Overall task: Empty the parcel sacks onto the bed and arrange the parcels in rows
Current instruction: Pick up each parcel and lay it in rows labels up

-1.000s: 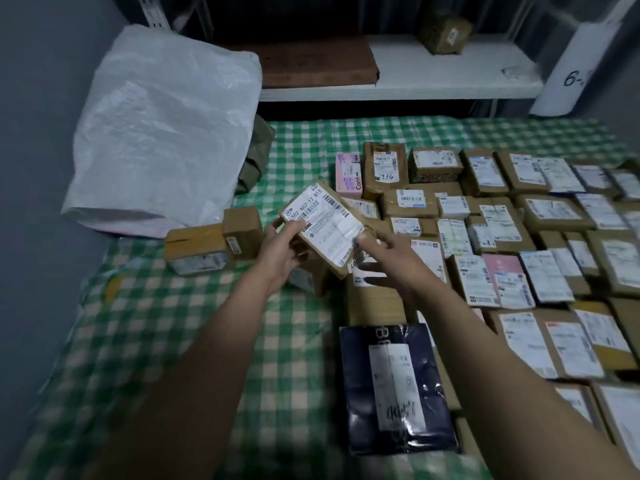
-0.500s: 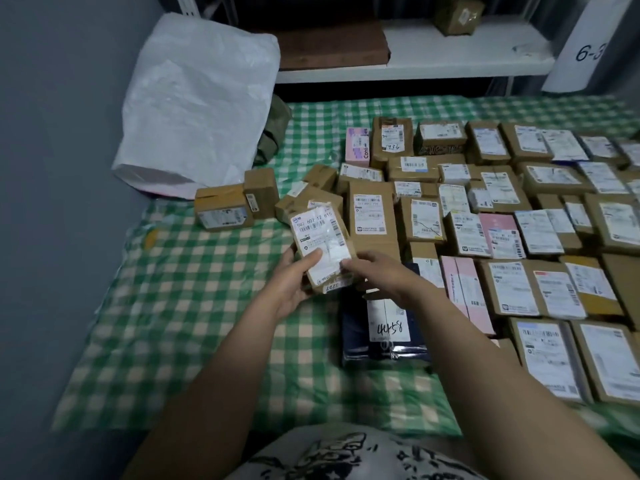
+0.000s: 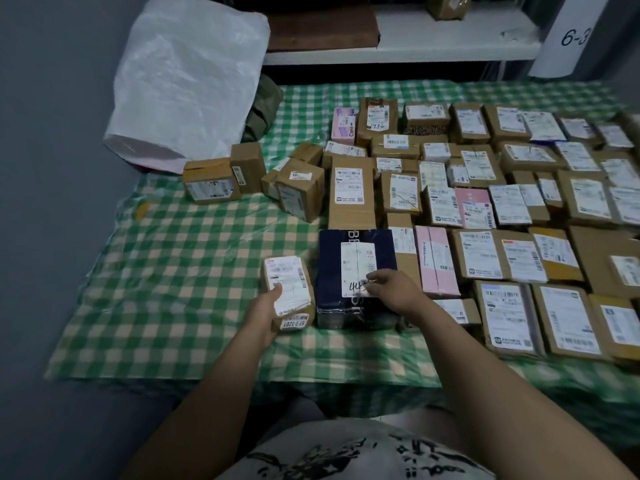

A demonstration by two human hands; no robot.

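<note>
My left hand (image 3: 265, 313) grips a small brown parcel (image 3: 289, 289) with a white label, set down on the green checked bed cover (image 3: 173, 271) just left of a dark blue parcel (image 3: 356, 271). My right hand (image 3: 391, 289) rests on the blue parcel's white label, fingers loosely bent. To the right, several labelled brown and pink parcels (image 3: 502, 202) lie in rows. A few loose brown boxes (image 3: 301, 188) sit at the upper left of the rows. A white sack (image 3: 190, 74) lies flat at the far left corner.
A grey wall (image 3: 45, 168) runs along the bed's left side. Behind the bed stands a white shelf (image 3: 450, 39) with one brown box (image 3: 446, 5) and a brown board. A white post marked 6-3 (image 3: 571, 32) stands at the far right.
The small brown parcel came down from in front of me to the cover beside the blue parcel. My right hand let go of it and moved onto the blue parcel.
</note>
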